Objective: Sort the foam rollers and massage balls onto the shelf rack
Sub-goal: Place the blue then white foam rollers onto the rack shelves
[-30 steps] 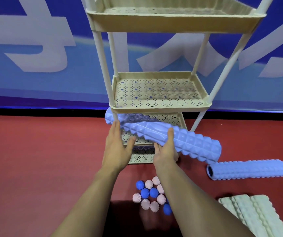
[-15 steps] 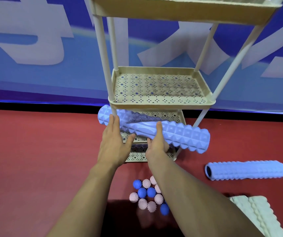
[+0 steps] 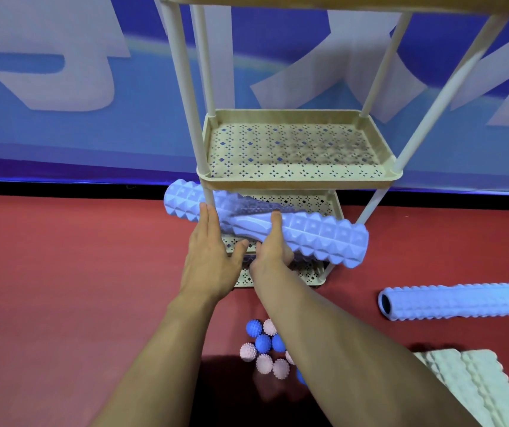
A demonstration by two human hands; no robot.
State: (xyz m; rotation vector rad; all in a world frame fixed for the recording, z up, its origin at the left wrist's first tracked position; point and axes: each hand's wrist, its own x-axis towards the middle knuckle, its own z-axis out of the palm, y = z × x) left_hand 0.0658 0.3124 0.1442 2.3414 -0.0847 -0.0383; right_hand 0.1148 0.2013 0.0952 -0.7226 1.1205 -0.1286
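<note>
Compared with the earlier frames, the held blue foam roller [image 3: 324,238] lies further left and deeper into the bottom tier [image 3: 314,208] of the shelf rack [image 3: 296,177], its left end now poking out past the front-left post [image 3: 185,97]. Left hand [image 3: 213,257] lies on the roller with fingers straight, pushing rather than gripping. Right hand [image 3: 273,245] curls its fingers around the roller near mid-length. Judged from its look, the roller is light, firm foam with a studded, non-slip surface; a mid-length grip balances it best. A second blue roller [image 3: 456,302], pale green rollers [image 3: 478,386] and spiky massage balls [image 3: 262,349] wait on the red floor [image 3: 62,288].
</note>
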